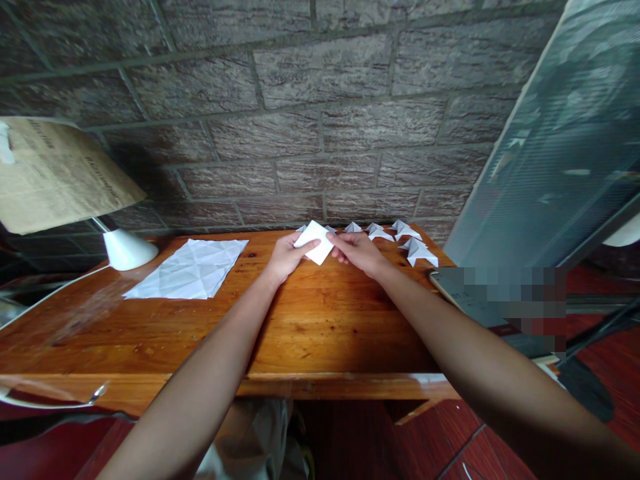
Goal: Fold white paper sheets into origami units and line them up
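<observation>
A small folded square of white paper (pixel 315 241) is held up above the wooden table, one corner pointing up. My left hand (pixel 289 255) pinches its left side, the thumb lying across the front. On the right side my right hand (pixel 357 252) grips its edge between thumb and fingers. Behind and to the right of my hands stand several white folded paper pieces (pixel 419 253), some partly hidden by my hands. A stack of creased white paper sheets (pixel 187 270) lies on the table to the left.
The wooden table (pixel 340 333) backs onto a brick wall (pixel 280 133). At the left stands a lamp (pixel 129 250) with a brown paper shade and a cable. A book-like object (pixel 465 293), partly pixelated, lies at the right edge beside a tall translucent panel (pixel 555 147).
</observation>
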Available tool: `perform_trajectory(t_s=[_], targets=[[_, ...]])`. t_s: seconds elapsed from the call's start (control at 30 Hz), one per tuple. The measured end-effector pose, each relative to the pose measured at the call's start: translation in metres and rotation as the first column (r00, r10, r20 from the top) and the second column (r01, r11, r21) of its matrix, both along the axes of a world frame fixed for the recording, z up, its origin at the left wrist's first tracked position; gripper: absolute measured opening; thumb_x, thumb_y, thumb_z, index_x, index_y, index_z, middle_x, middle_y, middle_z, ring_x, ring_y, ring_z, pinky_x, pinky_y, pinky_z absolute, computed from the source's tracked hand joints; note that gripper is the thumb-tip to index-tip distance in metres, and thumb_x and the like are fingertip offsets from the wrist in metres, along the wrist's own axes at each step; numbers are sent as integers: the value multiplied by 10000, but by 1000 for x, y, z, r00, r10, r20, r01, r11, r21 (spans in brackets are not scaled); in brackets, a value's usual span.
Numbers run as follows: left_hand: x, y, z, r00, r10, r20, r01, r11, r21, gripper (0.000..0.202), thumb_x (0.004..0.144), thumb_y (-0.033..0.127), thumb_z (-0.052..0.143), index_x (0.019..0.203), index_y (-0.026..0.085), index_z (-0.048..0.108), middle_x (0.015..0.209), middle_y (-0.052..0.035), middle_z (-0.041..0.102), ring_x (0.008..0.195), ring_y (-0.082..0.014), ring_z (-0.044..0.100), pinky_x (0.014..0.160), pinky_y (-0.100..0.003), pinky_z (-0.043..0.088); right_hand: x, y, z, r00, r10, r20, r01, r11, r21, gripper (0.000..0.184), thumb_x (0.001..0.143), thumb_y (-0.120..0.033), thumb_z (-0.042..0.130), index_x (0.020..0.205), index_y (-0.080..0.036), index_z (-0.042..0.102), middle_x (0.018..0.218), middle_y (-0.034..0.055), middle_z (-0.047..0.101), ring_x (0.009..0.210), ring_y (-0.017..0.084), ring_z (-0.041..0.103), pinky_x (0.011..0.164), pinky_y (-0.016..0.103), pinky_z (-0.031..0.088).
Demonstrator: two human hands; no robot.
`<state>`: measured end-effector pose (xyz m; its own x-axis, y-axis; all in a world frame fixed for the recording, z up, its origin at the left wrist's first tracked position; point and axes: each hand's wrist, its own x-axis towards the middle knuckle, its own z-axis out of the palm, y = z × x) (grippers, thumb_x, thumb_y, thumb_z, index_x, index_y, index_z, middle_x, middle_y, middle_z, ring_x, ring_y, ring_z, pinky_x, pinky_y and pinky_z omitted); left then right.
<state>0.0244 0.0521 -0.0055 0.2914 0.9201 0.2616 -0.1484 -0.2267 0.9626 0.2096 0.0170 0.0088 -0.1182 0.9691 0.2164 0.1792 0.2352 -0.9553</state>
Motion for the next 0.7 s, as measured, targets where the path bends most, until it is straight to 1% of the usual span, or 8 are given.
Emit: perform_trajectory(t_s=[0.1,0.2,0.3,0.4,0.5,0.6,0.7], targets=[[-3,3,0,998,0,65,3,999,-52,481,586,415,861,940,125,714,895,-55,723,747,-150,627,703,-275,483,1,-1,3,999,30,-11,-30,1000,-4,518,735,-665,647,653,-154,638,612,20,629,521,83,505,496,220,385],[-4,2,2,994,-71,88,81,990,-118,484,580,390,874,962,132,725,959,-79,736,821,-177,659,795,-324,506,3,0,4,999,50,-3,-50,998,25,514,738,-660,643,648,-155,637,615,19,632,528,85,504,532,233,402],[-2,-2,4,985,-149,87,163,970,-181,486,579,376,882,978,136,742,993,-98,739,864,-199,678,862,-359,508,4,0,6,999,49,-4,-49,997,54,521,736,-670,633,624,-161,613,573,-5,585,526,85,484,531,232,383],[1,-5,3,981,-175,78,188,960,-206,491,554,362,896,965,133,756,953,-103,744,832,-203,686,854,-360,512,4,-1,9,1000,22,-21,-21,997,69,504,708,-665,657,640,-169,597,570,-27,541,531,86,459,517,229,350],[3,-3,-1,982,-185,44,190,964,-187,484,551,363,897,952,130,758,900,-91,743,785,-191,682,820,-345,512,3,-3,12,1000,-2,-14,3,997,78,481,696,-645,678,700,-167,629,559,-43,501,534,88,428,509,232,323],[4,-2,-4,991,-136,2,135,982,-135,477,556,384,891,938,133,756,881,-78,743,750,-176,668,777,-326,506,3,-6,15,1000,-20,2,20,997,77,479,714,-643,665,742,-165,653,527,-53,472,513,84,393,505,235,309],[4,-4,-3,992,-103,-70,97,991,-89,482,563,404,882,943,135,755,891,-80,747,742,-181,659,744,-320,497,3,-6,16,1000,-31,-4,31,997,73,491,719,-654,656,746,-164,661,520,-48,484,498,83,390,498,238,305]])
